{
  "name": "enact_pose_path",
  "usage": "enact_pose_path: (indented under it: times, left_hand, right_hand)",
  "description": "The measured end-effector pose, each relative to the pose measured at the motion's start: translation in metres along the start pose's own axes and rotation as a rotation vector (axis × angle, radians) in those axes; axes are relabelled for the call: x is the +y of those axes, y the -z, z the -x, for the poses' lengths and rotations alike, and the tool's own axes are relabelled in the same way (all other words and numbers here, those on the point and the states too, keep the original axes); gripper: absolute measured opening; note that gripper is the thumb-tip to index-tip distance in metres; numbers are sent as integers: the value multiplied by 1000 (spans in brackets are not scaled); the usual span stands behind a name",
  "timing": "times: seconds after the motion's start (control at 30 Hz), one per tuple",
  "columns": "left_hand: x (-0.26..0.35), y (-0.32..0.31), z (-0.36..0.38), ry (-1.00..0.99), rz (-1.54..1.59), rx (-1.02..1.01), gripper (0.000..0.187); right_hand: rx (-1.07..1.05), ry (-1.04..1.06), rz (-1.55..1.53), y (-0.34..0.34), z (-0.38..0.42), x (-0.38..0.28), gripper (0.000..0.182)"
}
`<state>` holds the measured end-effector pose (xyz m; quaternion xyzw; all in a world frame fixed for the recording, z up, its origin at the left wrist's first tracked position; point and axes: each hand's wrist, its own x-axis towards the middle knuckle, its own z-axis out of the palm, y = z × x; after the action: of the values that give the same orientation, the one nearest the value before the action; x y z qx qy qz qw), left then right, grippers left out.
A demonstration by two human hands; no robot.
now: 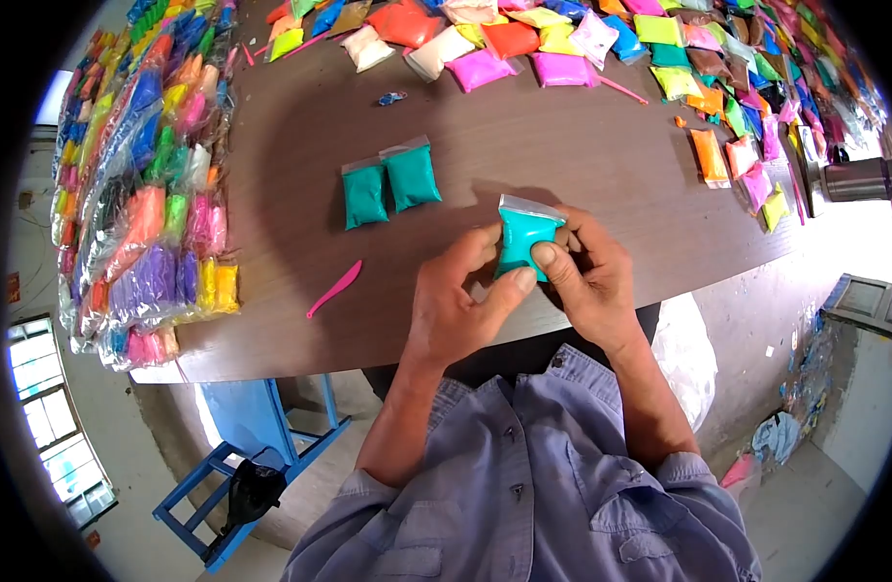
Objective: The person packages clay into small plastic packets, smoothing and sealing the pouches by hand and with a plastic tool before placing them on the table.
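Between my two hands is a small clear zip bag of teal modelling clay [525,233], held upright above the table's near edge. My left hand [460,291] grips its left side, thumb on the lower front. From the right, my right hand [596,276] pinches it with the thumb on the front and fingers behind. Two more teal clay packets [365,194] lie side by side on the table, left of my hands. A pink plastic knife [335,288] rests closer to the front edge.
Clear bags full of colourful clay packets [145,194] are piled along the table's left side. Many loose packets [562,68] cover the far edge and right corner. A small blue-patterned item [391,98] lies farther back. A blue stool [261,436] stands below on the left.
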<state>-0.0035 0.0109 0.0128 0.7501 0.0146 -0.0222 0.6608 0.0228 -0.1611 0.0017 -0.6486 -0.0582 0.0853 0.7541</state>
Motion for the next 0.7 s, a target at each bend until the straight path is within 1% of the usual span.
enact_pose_path:
  times: [0.07, 0.2, 0.27, 0.3, 0.37, 0.4, 0.47, 0.5, 0.57, 0.7]
  left_hand:
    - [3, 1, -1, 2, 73, 0, 27]
    - [-5, 1, -3, -27, 94, 15, 23]
    - [-6, 3, -3, -45, 82, 13, 20]
    - [-7, 4, -2, -45, 83, 14, 20]
    - [-7, 6, 1, -5, -62, -17, 20]
    - [-6, 5, 0, -5, -62, -16, 20]
    - [1, 1, -2, -51, 15, -4, 20]
    - [3, 0, -2, -52, 16, -4, 20]
    - [6, -2, -2, -45, 48, 17, 18]
    - [0, 0, -3, -26, 65, 28, 17]
  right_hand:
    - [3, 34, 14, 3, 0, 5, 34]
    - [-20, 96, 69, 4, -1, 3, 30]
    - [-19, 115, 244, 3, -1, -2, 25]
    - [-20, 115, 245, 5, -1, -1, 25]
    - [-23, 76, 194, 8, 0, 3, 27]
    - [-24, 76, 195, 7, 0, 3, 27]
    - [-1, 1, -20, 6, 1, 1, 25]
    - [-1, 2, -20, 6, 2, 0, 25]
    - [48, 56, 58, 6, 2, -1, 14]
    - [44, 130, 143, 6, 0, -1, 12]
